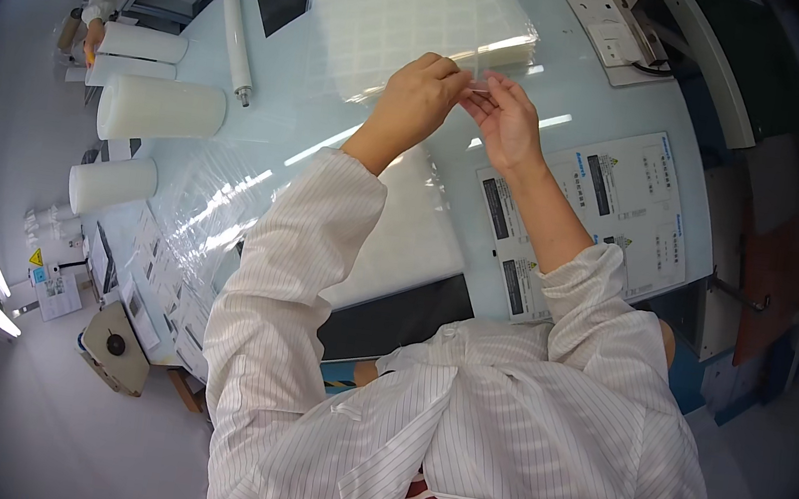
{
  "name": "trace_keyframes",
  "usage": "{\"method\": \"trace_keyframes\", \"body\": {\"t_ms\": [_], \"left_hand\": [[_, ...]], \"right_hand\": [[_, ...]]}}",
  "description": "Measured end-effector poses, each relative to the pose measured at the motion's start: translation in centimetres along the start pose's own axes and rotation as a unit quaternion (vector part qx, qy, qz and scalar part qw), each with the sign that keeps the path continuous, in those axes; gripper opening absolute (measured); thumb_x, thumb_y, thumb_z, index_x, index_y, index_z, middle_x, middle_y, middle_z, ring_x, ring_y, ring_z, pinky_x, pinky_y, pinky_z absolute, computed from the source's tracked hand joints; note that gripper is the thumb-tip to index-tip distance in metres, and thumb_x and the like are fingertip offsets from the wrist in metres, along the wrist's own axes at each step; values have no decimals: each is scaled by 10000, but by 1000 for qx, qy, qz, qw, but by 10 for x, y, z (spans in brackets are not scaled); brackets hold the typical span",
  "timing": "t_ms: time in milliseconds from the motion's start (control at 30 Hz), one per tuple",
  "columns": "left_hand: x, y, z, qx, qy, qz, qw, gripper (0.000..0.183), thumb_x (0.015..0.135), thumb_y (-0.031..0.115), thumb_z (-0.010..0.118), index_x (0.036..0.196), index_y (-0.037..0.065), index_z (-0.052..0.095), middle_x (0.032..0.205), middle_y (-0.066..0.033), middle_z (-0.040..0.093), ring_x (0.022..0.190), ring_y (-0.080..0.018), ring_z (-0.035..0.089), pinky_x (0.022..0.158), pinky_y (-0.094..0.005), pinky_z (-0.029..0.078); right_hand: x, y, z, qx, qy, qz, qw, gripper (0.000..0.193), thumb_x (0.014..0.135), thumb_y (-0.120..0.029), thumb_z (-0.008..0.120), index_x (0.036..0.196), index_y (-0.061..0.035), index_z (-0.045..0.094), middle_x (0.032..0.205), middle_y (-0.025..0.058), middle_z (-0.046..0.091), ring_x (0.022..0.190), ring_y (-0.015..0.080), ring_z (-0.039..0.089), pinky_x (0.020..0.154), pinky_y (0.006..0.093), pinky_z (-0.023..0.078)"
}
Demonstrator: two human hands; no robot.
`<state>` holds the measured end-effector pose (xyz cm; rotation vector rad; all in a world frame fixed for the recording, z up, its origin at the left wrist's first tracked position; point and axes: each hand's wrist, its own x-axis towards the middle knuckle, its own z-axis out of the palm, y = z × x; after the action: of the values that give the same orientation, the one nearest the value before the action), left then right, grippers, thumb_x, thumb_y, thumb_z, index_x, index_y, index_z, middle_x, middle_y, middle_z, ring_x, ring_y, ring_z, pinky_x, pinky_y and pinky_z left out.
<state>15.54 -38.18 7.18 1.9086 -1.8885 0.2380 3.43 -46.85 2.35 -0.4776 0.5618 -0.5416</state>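
My left hand (412, 108) and my right hand (507, 128) meet at the near right corner of a thick stack of translucent plastic sheets (400, 17). Between my fingertips is a small clear strip (482, 85) of film or plastic, pinched by both hands; its exact kind is hard to make out. The sheets carry a faint grid of squares. Below my left wrist lies a white translucent sheet pile (408, 236) on the table, partly covered by my left sleeve.
On the glossy pale table (333, 104) lie a long white roller (234, 31), several white film rolls (160, 110), crumpled clear film (216, 190), black panels (400, 318) and printed sheets (618, 198). A metal-edged machine (614, 36) borders the far right. Another person's hand (94, 40) touches the rolls.
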Motion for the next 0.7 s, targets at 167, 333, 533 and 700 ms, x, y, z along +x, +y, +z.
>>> {"method": "trace_keyframes", "body": {"t_ms": [167,333,533,700], "left_hand": [[0,-4,6,53,-68,35,996,266,747,72,683,1011,62,649,903,-29,631,855,-211,596,701,-320,522],[-3,6,10,78,-32,31,996,323,712,26,629,1033,1,603,957,-94,591,875,-257,575,721,-337,510],[-12,16,10,68,0,-30,997,268,734,43,593,994,-27,587,952,-130,581,893,-277,572,746,-369,498],[-13,15,13,63,-41,-15,997,145,741,78,586,863,0,582,840,-104,605,801,-270,587,739,-352,495]], "right_hand": [[-3,5,-4,-12,-10,1,1000,326,981,-104,434,1269,45,452,1082,148,579,1002,238,583,945,367,482],[-4,1,1,4,10,3,1000,364,975,-80,433,1318,40,425,1134,143,569,1020,249,582,942,357,482],[-2,5,7,1,6,11,1000,377,966,-72,452,1327,34,428,1177,150,574,1058,224,574,954,337,472],[-9,7,2,-14,-8,7,1000,359,977,-119,465,1295,49,461,1130,136,588,1031,226,580,887,314,496]]}}
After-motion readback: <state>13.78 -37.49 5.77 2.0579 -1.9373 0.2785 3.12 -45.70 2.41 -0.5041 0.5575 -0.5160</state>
